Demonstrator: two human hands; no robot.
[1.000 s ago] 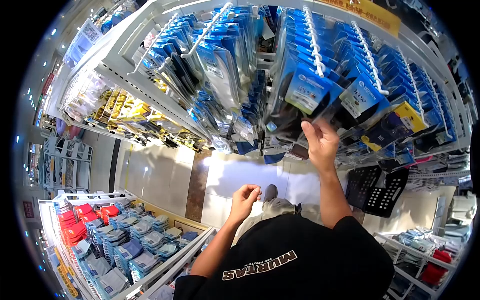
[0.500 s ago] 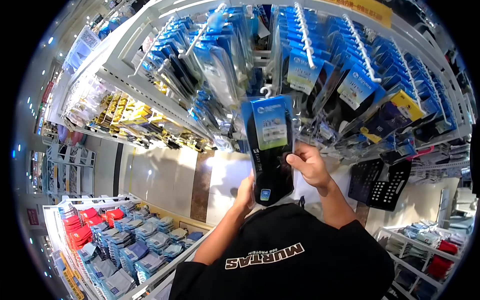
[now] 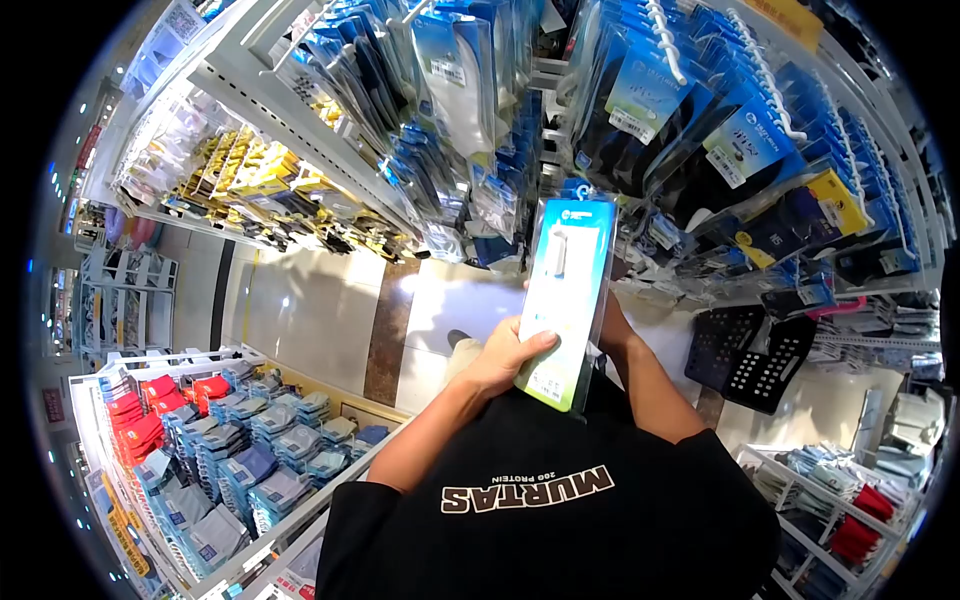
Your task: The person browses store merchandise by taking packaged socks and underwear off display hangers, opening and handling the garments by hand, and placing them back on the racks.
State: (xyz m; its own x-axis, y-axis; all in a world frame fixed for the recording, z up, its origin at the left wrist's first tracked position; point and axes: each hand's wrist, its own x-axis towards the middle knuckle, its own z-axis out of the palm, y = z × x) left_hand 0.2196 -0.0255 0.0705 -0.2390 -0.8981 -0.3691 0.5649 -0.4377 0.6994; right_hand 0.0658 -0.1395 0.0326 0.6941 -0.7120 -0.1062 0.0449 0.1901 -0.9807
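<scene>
A flat clear sock pack (image 3: pixel 570 300) with a blue, white and green card is held upright in front of my chest, its printed back towards me and a small white hook at the top. My left hand (image 3: pixel 505 360) is closed on its lower left edge, thumb lying on the card. My right hand (image 3: pixel 618 315) is at the right edge, mostly behind the pack, so its fingers are hidden. Beyond the pack, similar blue-carded packs (image 3: pixel 640 95) hang in rows on white hooks.
A white rack (image 3: pixel 250 100) with yellow-labelled packs runs along the left. Folded grey, blue and red goods fill a low display (image 3: pixel 230 450) at lower left. A black perforated basket (image 3: pixel 765 360) stands on the floor at right, near another shelf (image 3: pixel 840 500).
The sock pack has been turned round, from its front with the black sock showing to its printed back. My left thumb now lies on the card; my right hand has gone behind it.
</scene>
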